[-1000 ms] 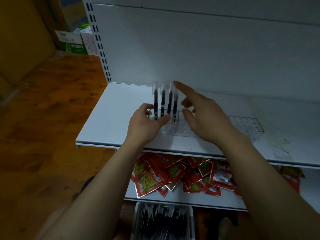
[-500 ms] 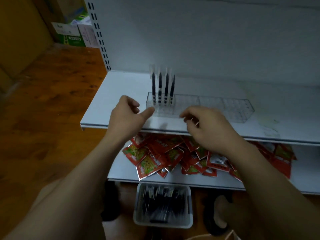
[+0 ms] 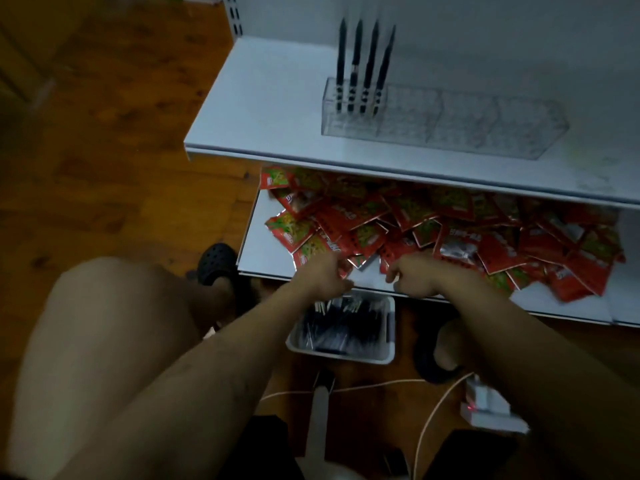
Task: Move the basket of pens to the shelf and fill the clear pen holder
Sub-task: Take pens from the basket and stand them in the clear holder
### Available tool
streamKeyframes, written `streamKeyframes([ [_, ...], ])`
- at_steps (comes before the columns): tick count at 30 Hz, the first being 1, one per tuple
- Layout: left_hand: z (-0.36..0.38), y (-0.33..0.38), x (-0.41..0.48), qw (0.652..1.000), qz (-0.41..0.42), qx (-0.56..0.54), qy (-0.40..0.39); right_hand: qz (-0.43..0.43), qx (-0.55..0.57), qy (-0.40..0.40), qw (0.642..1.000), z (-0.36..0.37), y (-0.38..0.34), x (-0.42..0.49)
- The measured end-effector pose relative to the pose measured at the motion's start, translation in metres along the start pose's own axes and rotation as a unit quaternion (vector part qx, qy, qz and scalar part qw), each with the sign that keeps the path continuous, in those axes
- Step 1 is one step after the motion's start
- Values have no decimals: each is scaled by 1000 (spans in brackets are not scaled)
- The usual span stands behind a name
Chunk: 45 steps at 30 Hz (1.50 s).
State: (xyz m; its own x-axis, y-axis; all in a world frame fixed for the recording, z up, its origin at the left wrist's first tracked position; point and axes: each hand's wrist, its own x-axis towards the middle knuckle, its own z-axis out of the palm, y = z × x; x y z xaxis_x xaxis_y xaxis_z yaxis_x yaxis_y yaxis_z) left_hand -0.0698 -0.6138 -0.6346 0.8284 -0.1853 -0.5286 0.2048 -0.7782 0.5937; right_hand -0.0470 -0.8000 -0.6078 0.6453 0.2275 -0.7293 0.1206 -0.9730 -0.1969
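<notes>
Basket: a pale grey rectangular plastic basket with rounded corners sits on the brown wooden floor, below the lower shelf's front edge, full of slim dark pens lying loose.
Pen holder: a clear, long, box-shaped acrylic pen holder with a gridded top stands on the smooth white metal upper shelf; four black pens stand upright at its left end.
Left hand: the left hand hangs over the basket's far rim, fingers curled loosely, closed on nothing visible.
Right hand: the right hand hangs just beside it, fingers likewise curled; whether it holds anything cannot be told.
Lower shelf: glossy red foil snack packets lie heaped, flat and crinkled.
Floor: thin white cables curve beside a small white box.
</notes>
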Motion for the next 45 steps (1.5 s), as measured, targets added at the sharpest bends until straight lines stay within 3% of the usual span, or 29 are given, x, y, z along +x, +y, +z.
streamKeyframes([
  [4, 62, -55, 4, 987, -138, -77, -11, 11, 84, -12, 996, 39, 2, 26],
  [8, 108, -86, 5, 974, -197, -73, -80, 28, 240, -29, 970, 95, -13, 59],
  [11, 107, -88, 17, 967, -225, -105, -53, 25, 234, -132, 963, 145, -28, 86],
  [13, 97, -87, 30, 963, -235, -130, -32, 29, 241, -154, 958, 172, -36, 102],
  [18, 85, -110, 56, 945, -290, -146, 35, 44, 256, -117, 959, 200, -36, 131],
  [22, 88, -120, 47, 939, -311, -145, 4, 22, 184, -125, 975, 205, -28, 143],
  [25, 92, -134, 41, 932, -325, -159, 36, -7, 124, -82, 989, 204, -27, 143],
  [28, 86, -137, 43, 930, -319, -174, 49, -8, 118, -27, 993, 205, -24, 139],
  [31, 76, -127, 47, 931, -303, -198, 52, 9, 209, 12, 978, 203, -21, 135],
  [37, 51, -84, 43, 951, -215, -214, 58, 30, 414, 147, 898, 144, -25, 112],
  [45, -29, -1, 4, 955, -54, -259, 136, -51, 410, 285, 865, 30, -44, 34],
])
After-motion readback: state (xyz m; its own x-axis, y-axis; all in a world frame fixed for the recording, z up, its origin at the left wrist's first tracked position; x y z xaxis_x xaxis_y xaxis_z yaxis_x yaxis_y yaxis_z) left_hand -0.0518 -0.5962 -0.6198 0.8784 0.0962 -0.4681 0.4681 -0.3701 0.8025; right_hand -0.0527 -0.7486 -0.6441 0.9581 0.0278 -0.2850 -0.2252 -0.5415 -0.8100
